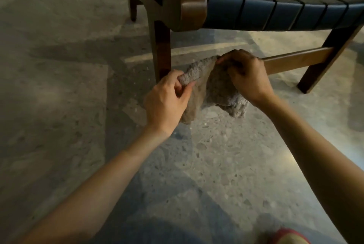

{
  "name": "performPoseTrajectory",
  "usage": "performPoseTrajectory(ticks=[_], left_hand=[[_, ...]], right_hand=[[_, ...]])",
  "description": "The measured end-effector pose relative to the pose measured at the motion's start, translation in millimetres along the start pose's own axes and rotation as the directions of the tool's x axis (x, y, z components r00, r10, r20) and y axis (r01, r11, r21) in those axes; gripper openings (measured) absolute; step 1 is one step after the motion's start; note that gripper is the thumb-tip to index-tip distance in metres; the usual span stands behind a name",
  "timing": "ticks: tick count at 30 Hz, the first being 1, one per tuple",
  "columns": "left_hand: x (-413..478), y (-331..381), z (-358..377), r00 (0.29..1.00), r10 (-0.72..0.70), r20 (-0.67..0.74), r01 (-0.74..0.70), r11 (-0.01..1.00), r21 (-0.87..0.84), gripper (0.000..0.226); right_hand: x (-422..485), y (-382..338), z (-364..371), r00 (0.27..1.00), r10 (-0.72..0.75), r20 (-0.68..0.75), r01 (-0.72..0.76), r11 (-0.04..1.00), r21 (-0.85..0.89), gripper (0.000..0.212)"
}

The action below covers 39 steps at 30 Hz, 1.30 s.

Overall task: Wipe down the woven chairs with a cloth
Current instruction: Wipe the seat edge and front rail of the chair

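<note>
We record the left hand (167,98) just in front of a wooden leg (162,46) of the woven chair (275,13), thumb and curled fingers pinching one rolled end of the grey cloth (216,88). The cloth hangs in the air below the seat, its long axis rising from lower left to upper right, the slack drooping towards the speckled floor (59,86). The right hand (246,74) grips the upper end, fingers curled round it, just beside the lower rail (295,60).

No readable text, labels, brands, numbers or signs on anything in view
</note>
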<state>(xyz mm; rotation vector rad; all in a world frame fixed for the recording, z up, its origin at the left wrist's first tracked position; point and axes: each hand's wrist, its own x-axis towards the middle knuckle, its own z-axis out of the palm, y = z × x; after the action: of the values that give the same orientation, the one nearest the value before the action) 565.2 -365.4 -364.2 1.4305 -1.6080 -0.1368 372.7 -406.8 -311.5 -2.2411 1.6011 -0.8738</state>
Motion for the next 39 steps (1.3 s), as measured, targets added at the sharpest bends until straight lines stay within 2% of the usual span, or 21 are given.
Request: performPoseTrajectory(ticks=[2, 4, 6, 8, 11, 13, 15, 17, 19, 21, 24, 32, 39], left_hand=[[3, 3, 10, 0.998, -0.001, -0.062, 0.0, 1.0, -0.018, 0.025], [2, 2, 20, 0.997, 0.059, -0.057, -0.056, 0.997, 0.048, 0.029], [-4, -1, 30, 0.979, 0.198, 0.044, -0.203, 0.957, 0.208, 0.037], [-12, -2, 37, 0.954, 0.259, 0.152, -0.298, 0.88, 0.371, 0.053], [-17, -6, 51, 0.959, 0.199, 0.203, -0.28, 0.78, 0.559, 0.077], [-10, -9, 63, 0.965, 0.153, 0.212, -0.258, 0.696, 0.67, 0.088], [-3, -12, 72, 0.968, 0.173, 0.182, -0.251, 0.664, 0.704, 0.08], [-2, -16, 75, 0.953, 0.25, 0.17, -0.29, 0.597, 0.748, 0.071], [-6, -23, 73, 0.934, 0.29, 0.211, -0.334, 0.485, 0.808, 0.075], [-8, -30, 74, 0.925, 0.321, 0.206, -0.339, 0.445, 0.829, 0.075], [-10, -30, 82, 0.923, 0.325, 0.205, -0.33, 0.397, 0.856, 0.055], [1, -23, 89, 0.911, 0.366, 0.188, -0.331, 0.38, 0.864, 0.033], [12, 2, 115, 0.891, 0.408, 0.2, -0.379, 0.424, 0.822, 0.034]], right_hand=[[11, 14, 0, 0.998, -0.034, 0.044, 0.035, 0.999, -0.024, 0.032], [19, 28, 2, 0.996, -0.079, 0.052, 0.083, 0.994, -0.073, 0.036], [26, 40, 6, 0.99, -0.136, 0.035, 0.139, 0.98, -0.145, 0.04], [33, 48, 10, 0.988, -0.155, 0.029, 0.157, 0.965, -0.209, 0.04], [36, 53, 20, 0.99, -0.134, 0.053, 0.144, 0.919, -0.367, 0.041], [34, 49, 31, 0.972, -0.218, 0.087, 0.234, 0.872, -0.43, 0.045], [30, 43, 43, 0.941, -0.289, 0.178, 0.334, 0.879, -0.341, 0.052], [24, 47, 56, 0.926, -0.325, 0.19, 0.368, 0.887, -0.279, 0.061], [19, 56, 66, 0.915, -0.369, 0.164, 0.403, 0.853, -0.331, 0.064], [21, 66, 68, 0.896, -0.415, 0.156, 0.442, 0.807, -0.391, 0.065], [28, 74, 69, 0.856, -0.491, 0.163, 0.505, 0.725, -0.468, 0.071], [43, 85, 65, 0.803, -0.547, 0.234, 0.585, 0.651, -0.484, 0.069], [42, 116, 44, 0.838, -0.514, 0.185, 0.53, 0.681, -0.505, 0.065]])
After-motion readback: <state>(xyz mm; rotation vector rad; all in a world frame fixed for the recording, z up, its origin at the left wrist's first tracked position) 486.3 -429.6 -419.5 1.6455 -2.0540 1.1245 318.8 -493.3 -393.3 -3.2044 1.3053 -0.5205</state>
